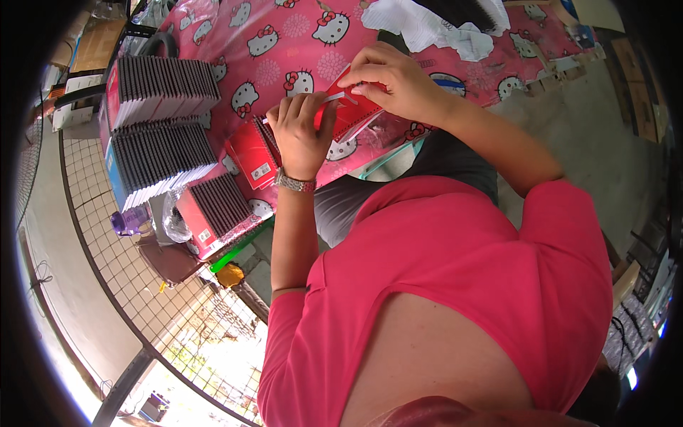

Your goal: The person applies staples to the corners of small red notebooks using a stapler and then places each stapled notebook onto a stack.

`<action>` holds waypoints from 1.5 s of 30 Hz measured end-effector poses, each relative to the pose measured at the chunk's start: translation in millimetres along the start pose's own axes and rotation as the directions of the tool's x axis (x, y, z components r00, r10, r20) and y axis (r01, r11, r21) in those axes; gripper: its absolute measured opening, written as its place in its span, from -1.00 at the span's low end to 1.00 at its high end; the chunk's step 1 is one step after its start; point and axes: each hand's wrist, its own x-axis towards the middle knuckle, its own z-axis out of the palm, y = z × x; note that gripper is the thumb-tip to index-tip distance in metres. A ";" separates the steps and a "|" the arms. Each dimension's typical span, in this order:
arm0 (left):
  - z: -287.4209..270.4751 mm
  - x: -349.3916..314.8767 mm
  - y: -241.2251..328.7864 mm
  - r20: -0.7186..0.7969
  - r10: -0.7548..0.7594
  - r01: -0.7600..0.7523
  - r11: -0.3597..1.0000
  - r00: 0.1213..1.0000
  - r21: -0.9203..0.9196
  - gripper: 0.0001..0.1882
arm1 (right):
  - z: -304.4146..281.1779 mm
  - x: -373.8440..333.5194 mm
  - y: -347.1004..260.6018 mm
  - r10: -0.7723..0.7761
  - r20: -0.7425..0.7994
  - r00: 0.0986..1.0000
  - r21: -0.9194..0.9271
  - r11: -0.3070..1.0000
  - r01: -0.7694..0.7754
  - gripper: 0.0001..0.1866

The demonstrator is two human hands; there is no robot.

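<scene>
A red spiral-bound notebook (353, 114) lies in front of me on the table, its black coil along one edge. My left hand (302, 132), with a metal-banded watch at the wrist, has its fingers curled around a thin whitish strip (334, 97) that shows on both sides of them. Over the notebook's upper part, my right hand (391, 80) has thumb and fingertips drawn together in a pinch; what sits between them is too small to make out. Beside my left wrist lie more red notebooks (250, 158), overlapping one another.
Tall rows of black-coiled notebooks (167, 82) stand along the table's left side, with a shorter red stack (213, 206) nearer me. White crumpled cloth or paper (455, 39) lies at the far side. The pink patterned cover (274, 67) spreads over the table. A purple bottle (128, 223) stands beyond the left edge.
</scene>
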 end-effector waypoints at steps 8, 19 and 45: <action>-1.9 7.8 2.6 0.020 0.000 0.000 1.000 1.000 -0.004 -0.81 | 9.4 -7.6 3.9 -0.149 -0.101 0.984 -0.092 0.986 0.140 -0.70; -0.6 10.9 30.6 0.126 0.077 -0.085 0.994 0.989 0.067 -0.67 | -21.1 5.5 -28.7 0.404 0.296 0.865 -0.057 0.912 -0.407 -0.74; 0.7 -1.6 4.1 0.069 -0.076 0.081 0.994 0.995 -0.070 -0.60 | -41.1 34.1 31.5 -0.005 0.627 0.779 0.753 0.259 -0.605 -0.46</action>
